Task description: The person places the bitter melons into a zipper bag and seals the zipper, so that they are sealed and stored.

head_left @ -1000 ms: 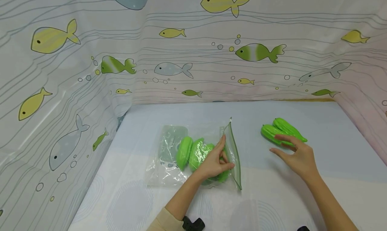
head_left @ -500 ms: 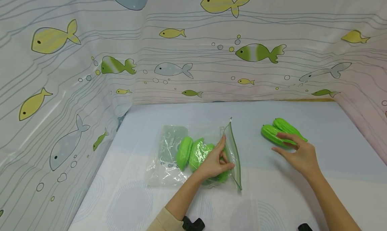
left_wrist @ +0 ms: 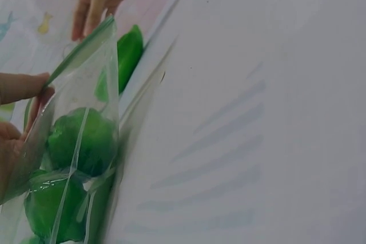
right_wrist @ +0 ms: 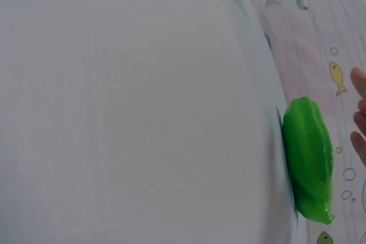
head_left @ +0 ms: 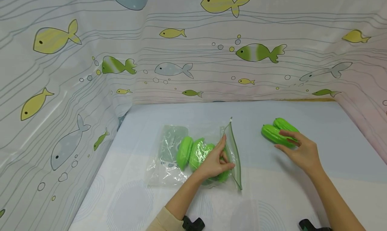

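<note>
A clear zip bag (head_left: 170,177) with a green zip edge lies on its side on the table, its mouth facing right. Several shiny green vegetables (head_left: 184,153) are inside, some rounded and lobed like bell peppers (left_wrist: 82,141). My left hand (head_left: 213,162) holds the film at the bag's mouth, fingers and thumb at the zip edge. To the right lie two long, ribbed green vegetables (head_left: 273,134), side by side. Over their near end hovers my right hand (head_left: 302,153), fingers and thumb curved and apart; contact cannot be told. The right wrist view shows a ribbed vegetable (right_wrist: 309,158) beside the fingertips (right_wrist: 359,121).
A pale cloth with faint circle prints covers the table (head_left: 272,197). Behind and at both sides hangs a fish-print curtain (head_left: 181,49). Black wrist mounts (head_left: 193,223) show at the bottom edge.
My right hand has shifted slightly right over the near ends of the two long vegetables. My left hand and the bag have stayed in place.
</note>
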Demonstrator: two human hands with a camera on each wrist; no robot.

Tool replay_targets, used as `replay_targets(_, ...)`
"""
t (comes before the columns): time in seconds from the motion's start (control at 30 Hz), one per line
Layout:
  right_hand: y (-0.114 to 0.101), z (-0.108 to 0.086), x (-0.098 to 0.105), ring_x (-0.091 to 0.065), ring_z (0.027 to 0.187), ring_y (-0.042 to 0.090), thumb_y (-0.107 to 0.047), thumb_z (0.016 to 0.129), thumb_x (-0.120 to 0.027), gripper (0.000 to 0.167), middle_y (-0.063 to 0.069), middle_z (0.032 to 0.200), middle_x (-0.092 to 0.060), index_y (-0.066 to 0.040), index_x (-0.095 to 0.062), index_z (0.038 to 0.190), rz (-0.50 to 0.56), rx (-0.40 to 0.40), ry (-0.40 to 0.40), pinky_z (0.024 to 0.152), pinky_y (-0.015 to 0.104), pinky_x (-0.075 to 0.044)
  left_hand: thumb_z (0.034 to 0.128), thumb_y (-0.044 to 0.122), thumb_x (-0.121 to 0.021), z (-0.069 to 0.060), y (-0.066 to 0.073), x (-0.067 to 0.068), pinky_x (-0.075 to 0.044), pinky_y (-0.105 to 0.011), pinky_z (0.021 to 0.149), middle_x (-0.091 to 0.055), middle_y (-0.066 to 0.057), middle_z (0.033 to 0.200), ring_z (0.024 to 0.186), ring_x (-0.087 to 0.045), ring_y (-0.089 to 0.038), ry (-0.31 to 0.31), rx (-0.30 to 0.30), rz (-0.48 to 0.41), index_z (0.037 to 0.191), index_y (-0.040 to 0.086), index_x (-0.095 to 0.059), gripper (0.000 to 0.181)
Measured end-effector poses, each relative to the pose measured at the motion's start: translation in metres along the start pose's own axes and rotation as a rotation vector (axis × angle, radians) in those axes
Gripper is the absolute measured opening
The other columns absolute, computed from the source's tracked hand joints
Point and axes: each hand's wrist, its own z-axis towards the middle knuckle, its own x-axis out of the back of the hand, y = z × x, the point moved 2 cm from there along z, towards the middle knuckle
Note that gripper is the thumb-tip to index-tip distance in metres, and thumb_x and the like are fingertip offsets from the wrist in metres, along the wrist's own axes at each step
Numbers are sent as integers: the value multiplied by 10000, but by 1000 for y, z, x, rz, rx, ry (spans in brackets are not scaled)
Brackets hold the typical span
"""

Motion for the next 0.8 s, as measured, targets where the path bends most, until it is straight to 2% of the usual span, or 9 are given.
replay_targets(0.17,10,1,0,-551,990,-137,184,549,-842,586,188,1026,-690,44,-674,1093,-12,-27,-11,815,61,-471,811,-79,-710,1,-1,0,-554,-188,748,-423,-283,1275,745,-575,-82,-4,2,0,1513,-24,-7,996)
replay_targets(0.27,12,2,0,-543,997,-146,165,561,-848,585,200,1033,-686,25,-678,1103,-17,-38,-11,818,60,-470,809,-78,-712,1,-2,0,-555,-191,747,-520,-276,1126,736,-578,-89,-5,5,1,1513,-26,-6,998)
replay_targets(0.37,11,3,0,-549,1000,-135,161,571,-846,581,195,1039,-687,25,-677,1110,-12,-43,-10,824,63,-469,807,-82,-713,1,-2,-1,-557,-194,744,-553,-267,1039,731,-579,-95,-2,9,-4,1514,-22,-6,1002)
replay_targets(0.6,14,3,1,-549,1005,-128,118,600,-853,553,62,1052,-701,18,-675,1114,-22,-74,-12,824,54,-462,807,-88,-709,1,-2,0,-555,-189,741,-447,-285,1237,740,-578,-95,5,8,-16,1515,-23,-12,995)
replay_targets(0.8,18,4,0,-513,1036,-150,117,602,-853,550,68,1052,-696,33,-667,1112,-30,-71,-8,828,49,-456,808,-90,-707,1,-1,-1,-556,-189,740,-483,-279,1185,738,-579,-100,8,14,-15,1516,-20,-11,995)
